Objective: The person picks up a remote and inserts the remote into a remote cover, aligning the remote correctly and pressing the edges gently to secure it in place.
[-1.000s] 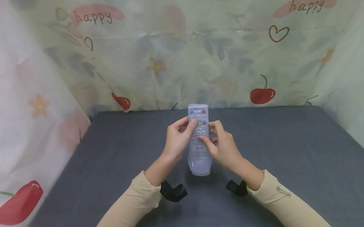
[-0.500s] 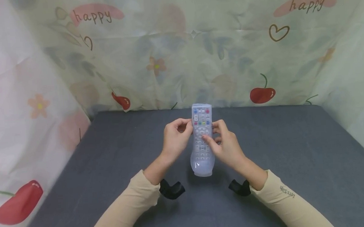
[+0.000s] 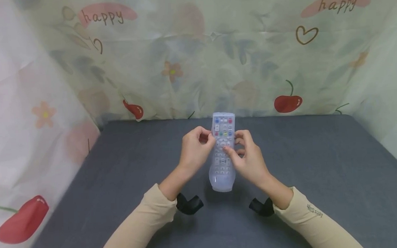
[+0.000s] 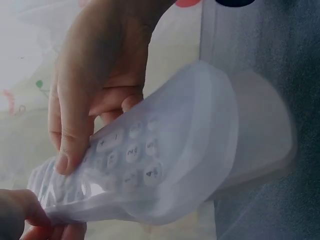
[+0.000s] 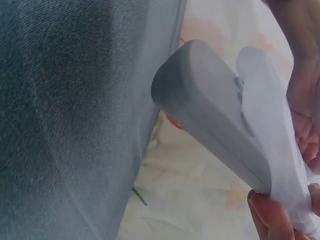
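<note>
Both hands hold a grey remote control (image 5: 210, 100) up in the middle, in a translucent white silicone cover (image 3: 222, 180). Through the cover show coloured and white buttons. In the right wrist view the cover stands away from the remote's lower end, which sticks out bare. My left hand (image 3: 195, 146) pinches the left edge of the cover between thumb and fingers. On the other side my right hand (image 3: 251, 158) grips the remote and cover, its thumb on the button face. The right fingers (image 5: 272, 215) lie against the back and side.
A dark grey cloth-covered table (image 3: 146, 156) lies underneath. Patterned curtains (image 3: 196, 75) with cherries, hearts and the word "happy" hang behind and at the sides. Black wrist mounts (image 3: 190, 205) sit below both wrists.
My left thumb has come off the button face to the left edge, where it pinches the cover. The remote and both hands have shifted slightly right.
</note>
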Tool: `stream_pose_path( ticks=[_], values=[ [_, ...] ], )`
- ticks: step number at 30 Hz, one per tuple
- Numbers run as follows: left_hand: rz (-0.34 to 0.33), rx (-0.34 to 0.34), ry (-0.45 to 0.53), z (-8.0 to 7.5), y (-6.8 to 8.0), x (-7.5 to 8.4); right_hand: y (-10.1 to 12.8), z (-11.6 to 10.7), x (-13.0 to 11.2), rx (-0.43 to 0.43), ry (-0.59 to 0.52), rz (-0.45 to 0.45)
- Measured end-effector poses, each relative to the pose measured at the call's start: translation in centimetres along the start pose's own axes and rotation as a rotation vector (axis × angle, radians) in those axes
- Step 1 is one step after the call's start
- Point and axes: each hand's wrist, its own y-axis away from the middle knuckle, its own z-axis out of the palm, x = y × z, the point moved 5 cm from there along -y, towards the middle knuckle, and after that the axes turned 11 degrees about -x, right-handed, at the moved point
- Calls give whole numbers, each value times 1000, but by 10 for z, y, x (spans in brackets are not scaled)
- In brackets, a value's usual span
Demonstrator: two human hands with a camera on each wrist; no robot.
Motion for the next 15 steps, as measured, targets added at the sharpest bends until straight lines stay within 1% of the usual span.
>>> stream_pose_path(
  ticks=[4, 8, 12, 15],
  values=[
    [-1, -55, -36, 0, 1, 1, 1, 0, 0, 13, -12, 15],
    [-7, -90, -63, 0, 3, 1, 2, 0, 0, 18, -27, 34],
    [-3, -94, -60, 0, 3, 2, 0, -1, 0, 15, -38, 36],
    [5, -85, -32, -1, 0, 3, -3, -3, 0, 0, -62, 30]
  ],
)
